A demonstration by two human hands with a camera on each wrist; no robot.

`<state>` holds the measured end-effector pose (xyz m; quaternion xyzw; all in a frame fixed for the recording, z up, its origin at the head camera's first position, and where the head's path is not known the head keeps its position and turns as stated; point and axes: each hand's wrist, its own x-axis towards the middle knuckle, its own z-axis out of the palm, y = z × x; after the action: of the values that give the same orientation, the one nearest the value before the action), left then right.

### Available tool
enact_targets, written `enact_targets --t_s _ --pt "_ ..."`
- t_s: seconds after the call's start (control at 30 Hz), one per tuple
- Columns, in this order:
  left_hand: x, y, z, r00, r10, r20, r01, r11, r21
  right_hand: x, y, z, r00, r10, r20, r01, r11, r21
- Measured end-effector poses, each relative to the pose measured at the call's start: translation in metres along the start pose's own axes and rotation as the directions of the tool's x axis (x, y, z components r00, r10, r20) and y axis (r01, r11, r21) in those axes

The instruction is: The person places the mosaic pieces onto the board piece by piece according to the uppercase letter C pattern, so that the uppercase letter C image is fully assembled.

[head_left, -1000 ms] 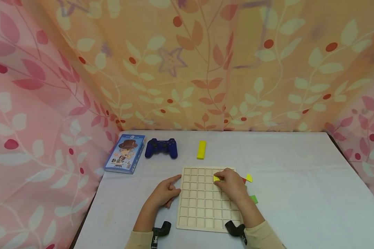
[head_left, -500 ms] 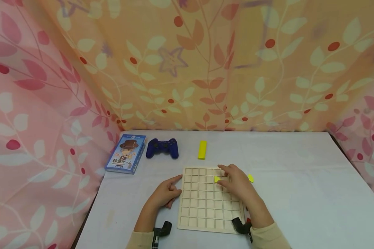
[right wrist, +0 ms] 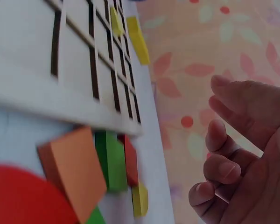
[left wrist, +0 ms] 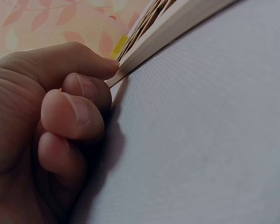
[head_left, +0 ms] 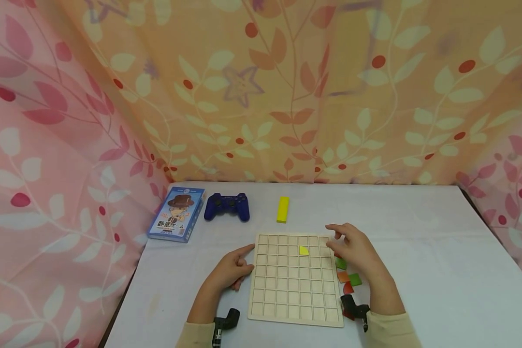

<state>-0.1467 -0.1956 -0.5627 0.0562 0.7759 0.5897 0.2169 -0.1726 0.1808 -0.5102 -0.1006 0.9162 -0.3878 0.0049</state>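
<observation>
I'm bracing the grid board [head_left: 293, 280] w/ my left hand [head_left: 231, 269], index on its left edge; my right hand [head_left: 356, 251], relaxed, empty, is hovering nearer the loose tiles [head_left: 347, 277] off its right side.

Soft, even lighting in the head view
Wrist views are dim and blurred up close; curtain edges bow slightly, faint shadows, no glare

The left hand [left wrist: 46, 126] occupied the lower left of the left wrist view, resting on the pale table cover [left wrist: 200, 140]. Its index finger reached forward, and the tip touched the edge of the wooden board [left wrist: 177, 28] (seen edge-on, running to the upper right). The other fingers [left wrist: 70, 112] were curled under, holding nothing. A yellow piece [left wrist: 120, 45] showed just beyond the fingertip.
</observation>
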Motion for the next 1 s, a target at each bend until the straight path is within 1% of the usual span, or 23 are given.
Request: enact_targets --t_s 0.1,0.17,0.27,0.37,0.43,0.53,0.67,0.83,1.0 --pt "0.0 0.0 0.0 1.0 -0.003 -0.002 0.003 1.0 -0.004 -0.001 0.009 -0.006 0.997 0.071 0.028 -0.071 0.997 -0.015" --pt "0.0 0.0 0.0 1.0 -0.006 -0.004 0.006 1.0 -0.003 -0.001 0.014 -0.009 0.99 0.128 0.056 -0.128 0.992 -0.017" --pt "0.001 0.001 0.0 1.0 -0.009 -0.008 0.009 1.0 0.002 -0.002 0.022 -0.012 0.971 0.212 0.113 -0.212 0.977 -0.014" --pt "0.0 0.001 0.0 1.0 -0.008 -0.01 0.008 1.0 0.002 -0.004 0.028 -0.013 0.949 0.259 0.177 -0.262 0.965 -0.011" --pt "0.0 0.001 0.0 1.0 -0.011 -0.011 0.011 1.0 -0.002 -0.005 0.031 -0.013 0.943 0.261 0.206 -0.26 0.965 -0.034" --pt "0.0 0.001 0.0 1.0 -0.014 -0.009 0.014 1.0 -0.006 -0.005 0.034 -0.012 0.943 0.243 0.228 -0.233 0.97 -0.071" --pt "0.0 0.002 0.0 1.0 -0.018 -0.012 0.018 1.0 -0.001 -0.005 0.034 -0.009 0.945 0.237 0.224 -0.218 0.97 -0.105" --pt "0.0 0.003 0.0 1.0 -0.016 -0.012 0.016 1.0 0.002 -0.005 0.032 -0.008 0.942 0.259 0.215 -0.24 0.964 -0.112" --pt "0.0 0.001 0.0 1.0 -0.013 -0.009 0.013 1.0 0.004 -0.006 0.036 -0.007 0.941 0.272 0.203 -0.254 0.961 -0.111"
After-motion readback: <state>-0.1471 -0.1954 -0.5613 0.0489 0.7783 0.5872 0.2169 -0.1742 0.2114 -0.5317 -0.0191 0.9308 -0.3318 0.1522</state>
